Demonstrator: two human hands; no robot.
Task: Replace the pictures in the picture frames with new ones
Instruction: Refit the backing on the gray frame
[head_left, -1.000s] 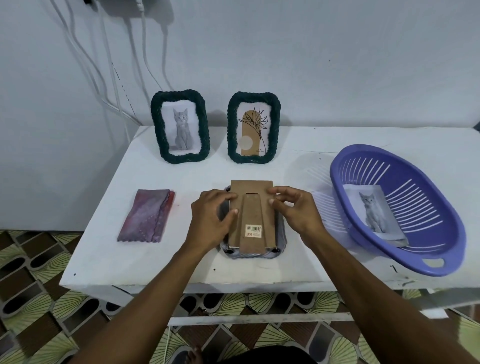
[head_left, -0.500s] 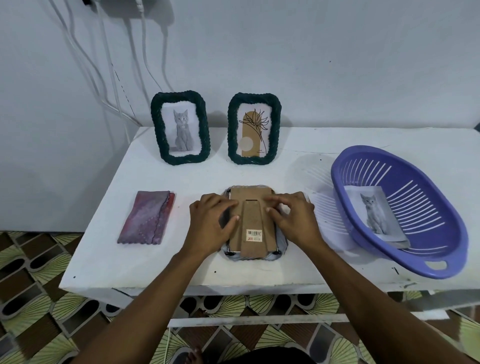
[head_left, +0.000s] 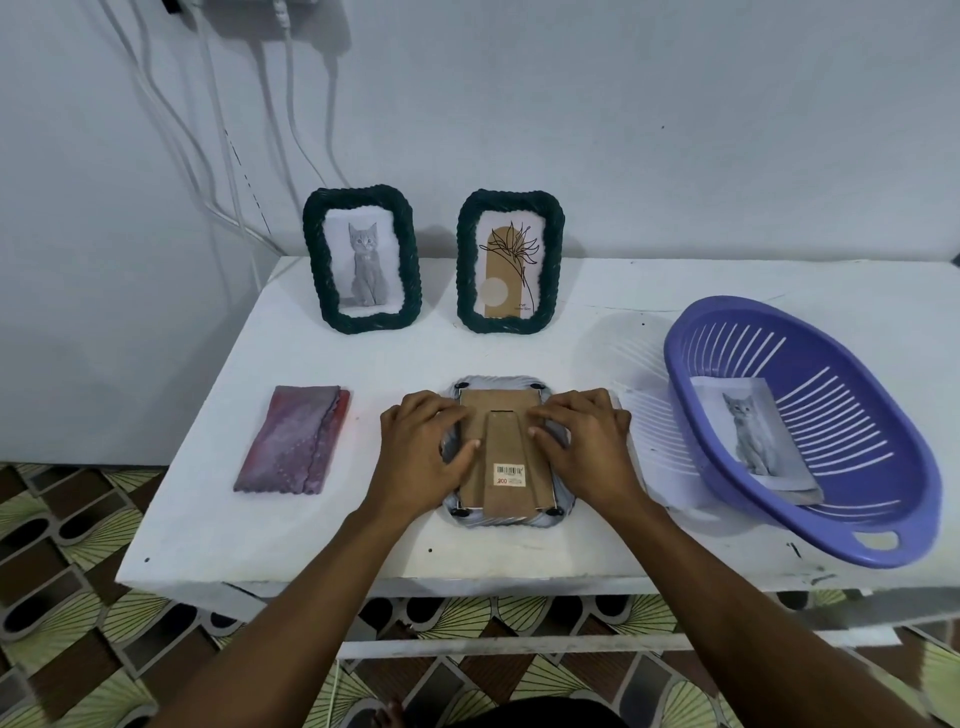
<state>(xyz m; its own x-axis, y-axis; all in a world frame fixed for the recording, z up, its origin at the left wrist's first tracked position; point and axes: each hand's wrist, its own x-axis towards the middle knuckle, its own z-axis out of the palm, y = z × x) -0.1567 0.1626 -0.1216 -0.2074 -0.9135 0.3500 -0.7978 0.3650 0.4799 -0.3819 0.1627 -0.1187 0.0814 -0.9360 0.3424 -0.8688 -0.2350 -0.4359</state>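
1. Head view: a white tabletop (head_left: 597, 332) is seen against a pale wall, with cables hanging down the wall at the upper left.
2. A picture frame (head_left: 506, 519) is laid face down near the front edge of the tabletop, its brown cardboard backing (head_left: 498, 415) turned upward, with a folded stand and a barcode sticker (head_left: 509, 475) on it.
3. The left hand (head_left: 421, 457) is laid flat on the left side of the backing, fingers spread and pressed down; nothing is gripped by it.
4. The right hand (head_left: 587, 452) is laid likewise on the right side, fingertips on the backing, open and pressing.
5. Two dark green braided frames are stood upright at the back of the tabletop: the left one (head_left: 363, 260) is fitted with a grey kitten picture, the right one (head_left: 510, 260) with a line-drawn plant print.
6. A purple slotted basket (head_left: 883, 519) is placed at the right, and a kitten photo (head_left: 753, 441) is laid inside it.
7. A folded pinkish-purple cloth (head_left: 293, 441) is laid at the left, apart from the face-down frame.
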